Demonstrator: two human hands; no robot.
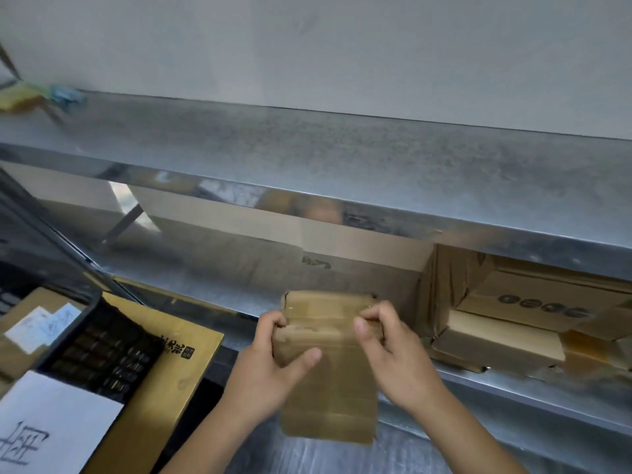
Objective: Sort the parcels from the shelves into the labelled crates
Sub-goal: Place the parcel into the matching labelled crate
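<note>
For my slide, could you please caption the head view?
Both hands, left and right, grip a flat brown cardboard parcel before steel shelves.

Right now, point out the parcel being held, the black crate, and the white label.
cardboard parcel [328,398]: head view, lower front face.
black crate [113,350]: head view, slotted side wall.
white label [58,415]: head view, blank upper area.

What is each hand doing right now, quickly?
Left hand: closed, gripping the left edge of the cardboard parcel.
Right hand: closed, gripping the same parcel's right edge.
</note>
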